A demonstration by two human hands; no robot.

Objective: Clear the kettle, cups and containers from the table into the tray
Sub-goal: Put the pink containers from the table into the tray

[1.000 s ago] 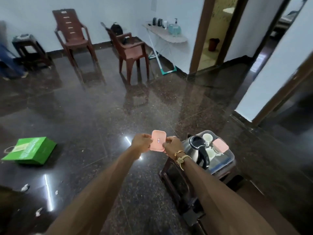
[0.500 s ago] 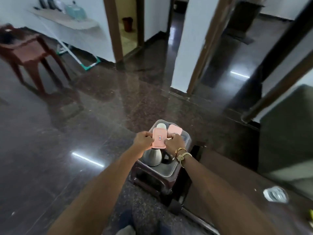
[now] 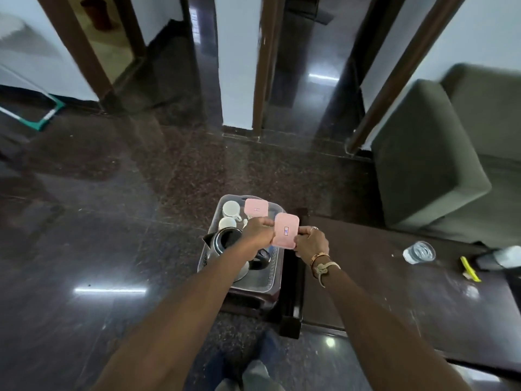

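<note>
While your left hand point(image 3: 258, 231) and right hand point(image 3: 310, 242) pinch the pink container point(image 3: 285, 234) by its long edges, its long axis runs near to far above the tray's point(image 3: 272, 273) right side; the free tray floor lies directly below, beside the kettle point(image 3: 225, 244).

It was a home's living room — polished dark granite floor point(image 3: 141, 221), a grey-green sofa point(image 3: 439, 153), wooden door frames point(image 3: 262, 66), a low table point(image 3: 394, 292).
</note>
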